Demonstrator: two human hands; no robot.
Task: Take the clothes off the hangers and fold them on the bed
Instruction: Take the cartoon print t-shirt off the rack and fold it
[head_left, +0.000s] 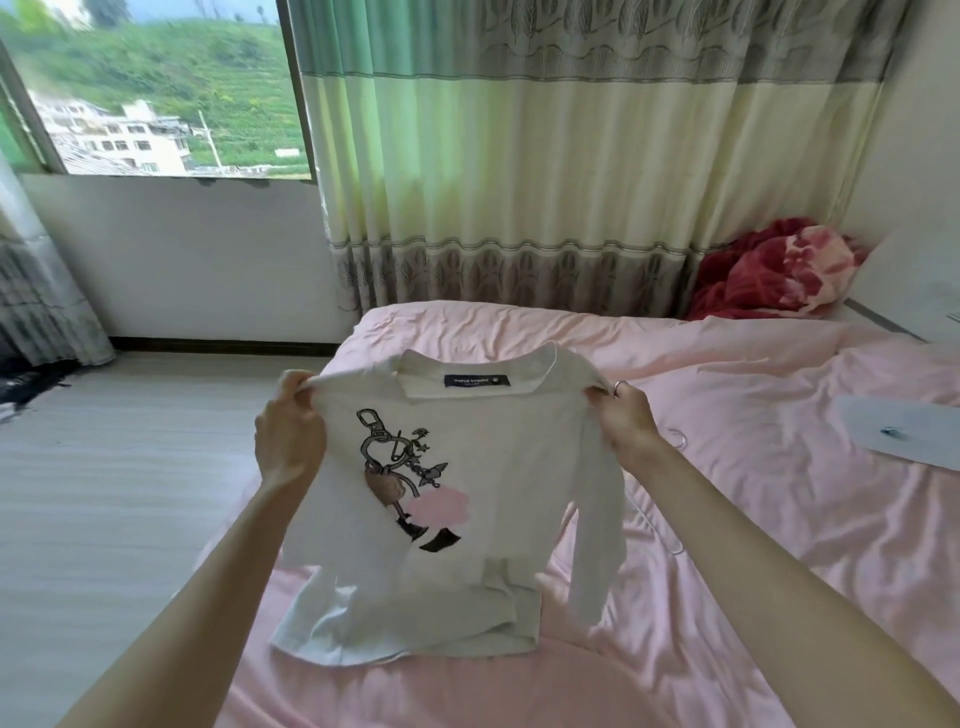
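A person holds a white long-sleeved top (467, 483) up over a bed (753, 509), each grip clamped on one shoulder of the garment. The left hand (291, 441) has its fingers curled tight around the left shoulder seam; the right hand (626, 421), with a ring on one finger, pinches the right shoulder seam in the same way. The top hangs stretched between the two hands with its printed side toward the camera: a drawing of a keyring with charms, a brown figure and a pale pink patch, set left of centre. A dark blue label (477, 381) shows inside the neckline. The right sleeve hangs down beside the body of the garment, and the crumpled lower hem rests on the near part of the pink sheet. Part of a white hanger (675, 439) lies on the bed just right of the right forearm, mostly hidden behind arm and sleeve. A folded pale grey garment (904, 431) lies on the bed at the right edge. A red and pink blanket (779, 270) is bunched at the far right corner, beneath green and cream curtains (519, 156). A window (150, 88) at far left looks out on a green hillside.
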